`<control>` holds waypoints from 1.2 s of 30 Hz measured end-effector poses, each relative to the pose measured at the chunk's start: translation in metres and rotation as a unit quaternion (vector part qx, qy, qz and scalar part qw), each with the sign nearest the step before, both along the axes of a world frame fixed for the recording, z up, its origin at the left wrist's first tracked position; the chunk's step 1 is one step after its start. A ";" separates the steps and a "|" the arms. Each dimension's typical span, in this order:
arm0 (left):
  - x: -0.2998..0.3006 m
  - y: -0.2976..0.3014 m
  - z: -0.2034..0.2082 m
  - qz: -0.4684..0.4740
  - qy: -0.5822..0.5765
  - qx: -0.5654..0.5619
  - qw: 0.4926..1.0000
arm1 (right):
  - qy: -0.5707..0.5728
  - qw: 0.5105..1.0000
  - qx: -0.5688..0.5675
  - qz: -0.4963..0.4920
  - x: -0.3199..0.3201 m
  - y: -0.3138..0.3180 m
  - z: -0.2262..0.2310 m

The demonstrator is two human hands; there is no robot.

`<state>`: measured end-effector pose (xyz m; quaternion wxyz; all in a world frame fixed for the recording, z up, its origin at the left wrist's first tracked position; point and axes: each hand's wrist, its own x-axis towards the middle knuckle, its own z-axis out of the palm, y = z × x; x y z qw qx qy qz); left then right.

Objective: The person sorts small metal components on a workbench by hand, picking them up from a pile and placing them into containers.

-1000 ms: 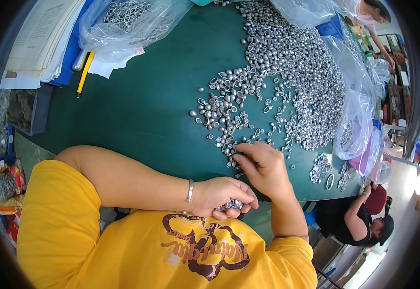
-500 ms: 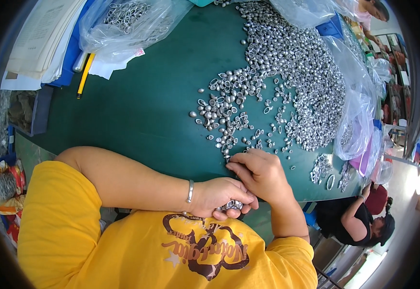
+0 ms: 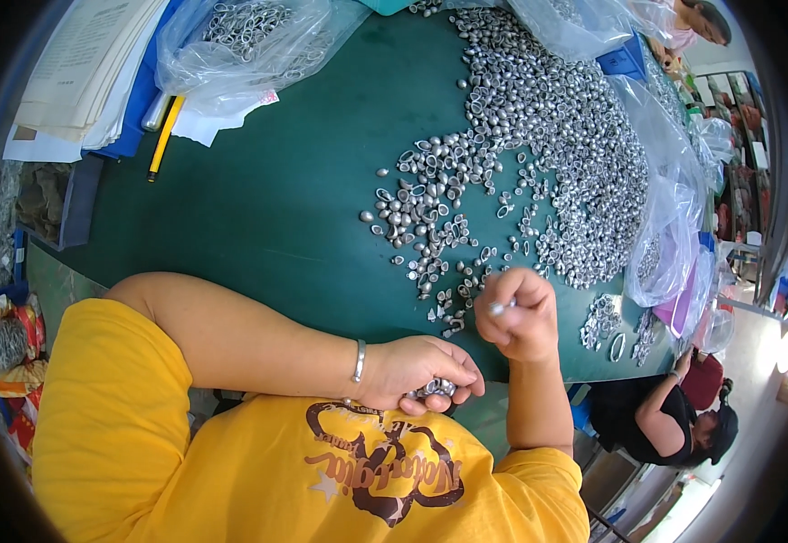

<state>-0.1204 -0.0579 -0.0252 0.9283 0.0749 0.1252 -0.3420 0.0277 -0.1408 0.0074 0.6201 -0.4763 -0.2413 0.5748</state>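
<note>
My left hand [image 3: 412, 369], with a silver bangle on its wrist, rests near the table's front edge. Its curled fingers and palm cradle several small silver oval metal cups [image 3: 436, 388]. Just to the right, my right hand [image 3: 528, 321] is raised over the near edge of the loose cups. Between its thumb and fingertips is one small shiny metal piece [image 3: 499, 309], blurred by motion, so its exact shape is unclear. Beyond both hands spreads a large heap of similar cups [image 3: 584, 154], some showing hollow sides and some domed backs. A few strays [image 3: 453, 323] lie between my hands.
The table has a dark green top [image 3: 258, 208]. At the back left are a clear bag of metal rings [image 3: 249, 45], a yellow-and-black pen [image 3: 166, 140] and stacked papers [image 3: 86, 72]. Clear bags [image 3: 661, 244] edge the heap's right. A co-worker in black [image 3: 656, 416] is at the right.
My right hand has lifted away from the strays beside my left hand and moved right, carrying the small metal piece. My left hand stays in place around its cups.
</note>
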 end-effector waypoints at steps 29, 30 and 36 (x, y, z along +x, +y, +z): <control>0.000 -0.001 -0.003 -0.005 0.009 -0.017 1.000 | -0.680 0.730 -0.053 0.041 -0.011 0.061 0.004; 0.001 -0.001 -0.002 -0.004 0.012 -0.019 1.000 | -0.673 0.737 -0.054 0.032 -0.011 0.060 0.004; 0.002 0.002 0.000 0.016 -0.016 -0.040 0.999 | -0.578 0.813 -0.047 -0.044 -0.002 0.059 -0.001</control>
